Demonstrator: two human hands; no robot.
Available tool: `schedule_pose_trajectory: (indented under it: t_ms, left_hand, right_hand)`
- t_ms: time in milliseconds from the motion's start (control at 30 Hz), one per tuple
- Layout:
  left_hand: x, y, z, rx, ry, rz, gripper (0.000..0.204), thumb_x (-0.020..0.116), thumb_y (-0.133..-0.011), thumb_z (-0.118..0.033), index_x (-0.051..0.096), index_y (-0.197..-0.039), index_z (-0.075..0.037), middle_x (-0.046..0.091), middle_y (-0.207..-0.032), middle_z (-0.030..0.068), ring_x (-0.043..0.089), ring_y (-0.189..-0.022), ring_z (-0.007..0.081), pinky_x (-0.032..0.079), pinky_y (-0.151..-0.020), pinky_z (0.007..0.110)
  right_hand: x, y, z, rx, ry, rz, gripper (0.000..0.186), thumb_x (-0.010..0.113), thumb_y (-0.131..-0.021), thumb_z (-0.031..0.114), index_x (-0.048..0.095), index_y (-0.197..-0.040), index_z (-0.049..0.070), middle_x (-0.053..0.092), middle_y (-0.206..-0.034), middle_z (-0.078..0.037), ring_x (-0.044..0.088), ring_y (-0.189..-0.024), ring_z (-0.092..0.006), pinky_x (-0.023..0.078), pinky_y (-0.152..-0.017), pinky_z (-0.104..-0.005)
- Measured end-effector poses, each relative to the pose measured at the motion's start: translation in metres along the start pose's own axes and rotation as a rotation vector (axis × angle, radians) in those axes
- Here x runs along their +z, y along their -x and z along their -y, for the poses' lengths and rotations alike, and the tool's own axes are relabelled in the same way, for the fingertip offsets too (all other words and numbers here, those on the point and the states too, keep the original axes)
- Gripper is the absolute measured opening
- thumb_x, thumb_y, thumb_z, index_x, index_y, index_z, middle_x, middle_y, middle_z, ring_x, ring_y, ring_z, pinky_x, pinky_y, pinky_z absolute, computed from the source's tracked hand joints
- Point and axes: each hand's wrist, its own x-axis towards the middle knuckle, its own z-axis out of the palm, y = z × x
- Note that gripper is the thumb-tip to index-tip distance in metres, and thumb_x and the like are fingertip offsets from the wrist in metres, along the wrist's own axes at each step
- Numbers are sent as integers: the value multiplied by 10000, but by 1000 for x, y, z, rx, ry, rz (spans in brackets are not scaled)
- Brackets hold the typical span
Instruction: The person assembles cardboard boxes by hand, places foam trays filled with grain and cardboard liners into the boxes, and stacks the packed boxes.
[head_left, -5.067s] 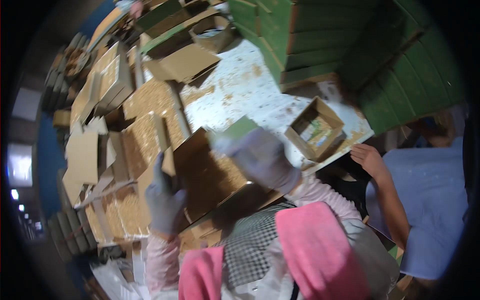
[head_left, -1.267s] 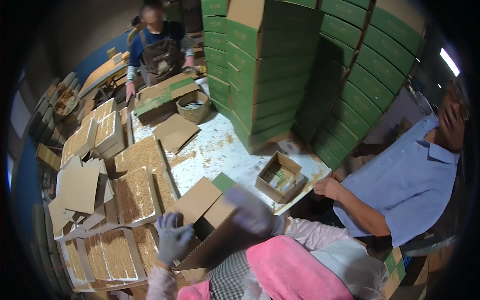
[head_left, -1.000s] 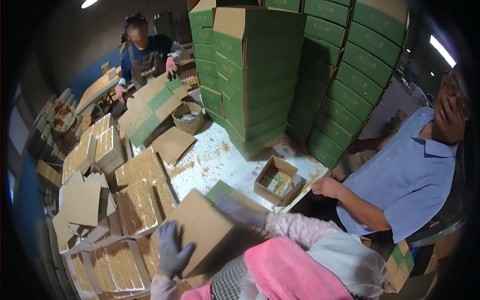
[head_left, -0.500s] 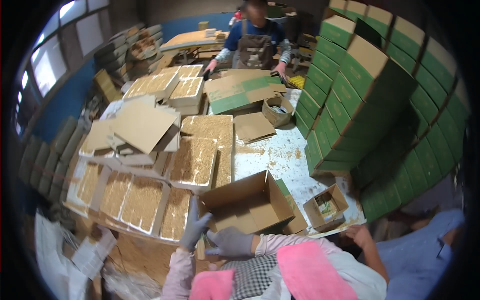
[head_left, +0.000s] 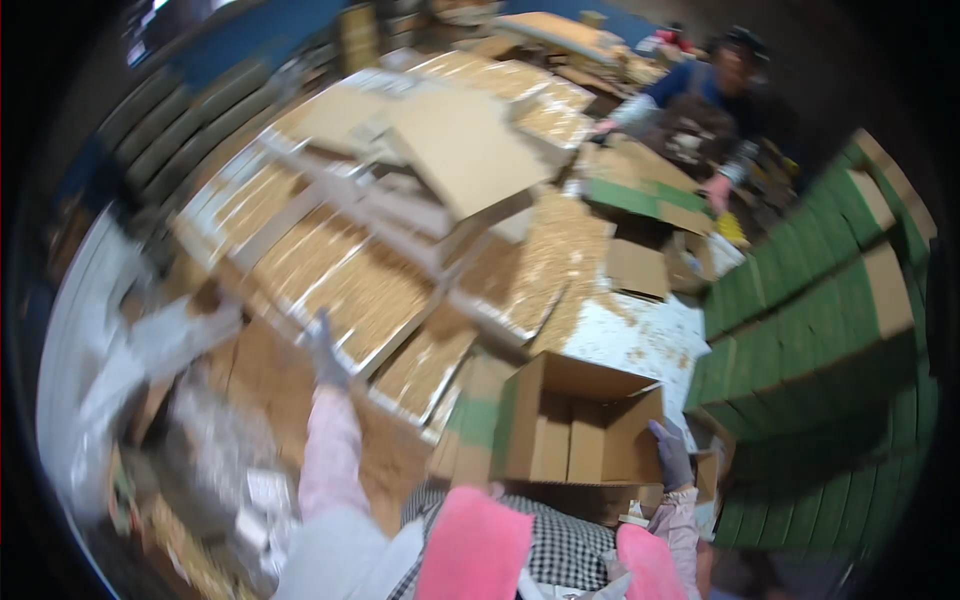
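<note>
While the brown cardboard box (head_left: 583, 435) is gaping, brace gently.
Grey-gloved right hand (head_left: 673, 455) is touching it, grip unclear; grey-gloved left hand (head_left: 325, 352), eight o'clock, is looking unclenched, empty.

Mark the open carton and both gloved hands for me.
Open carton (head_left: 588, 432), head view: its bare inside.
Left hand (head_left: 327, 355), head view: middle of the hand.
Right hand (head_left: 673, 457), head view: middle of the hand.

Carton (head_left: 555, 440) sits between left hand (head_left: 328, 355) and right hand (head_left: 674, 457), just beside the right. Trays (head_left: 345, 285) ahead of left hand, cardboard sheets (head_left: 465, 150) atop farther ones. Box stacks (head_left: 800, 390) right of right hand. Plastic wrap (head_left: 212, 430) behind left hand.
</note>
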Motion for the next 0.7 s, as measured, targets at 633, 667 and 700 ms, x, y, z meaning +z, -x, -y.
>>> schedule_pose_trajectory:
  t_ms: [633,667,700]
  left_hand:
    - [64,203,-195,-312,14,714,486,498,-974,-362,458,-1292,4,626,-1085,126,660,-886,203,555,-773,336]
    - [86,220,-193,-349,1,805,476,497,-975,-357,470,-1278,10,621,-1097,134,652,-905,196,550,-791,329]
    - [109,237,-184,-388,-11,901,468,497,-976,-352,482,-1265,16,616,-1110,143,645,-923,190,545,-808,321]
  right_hand:
    - [67,-54,-4,270,-229,-18,412,460,-973,268,540,-1191,-72,604,-1136,-242,588,-1037,-324,458,-894,-362]
    - [73,-57,-10,169,-194,20,407,455,-977,252,526,-1217,-70,591,-1177,-231,583,-1060,-305,454,-914,-365]
    - [75,-58,-19,71,-155,56,405,450,-982,235,511,-1242,-68,579,-1218,-220,578,-1084,-285,450,-934,-367]
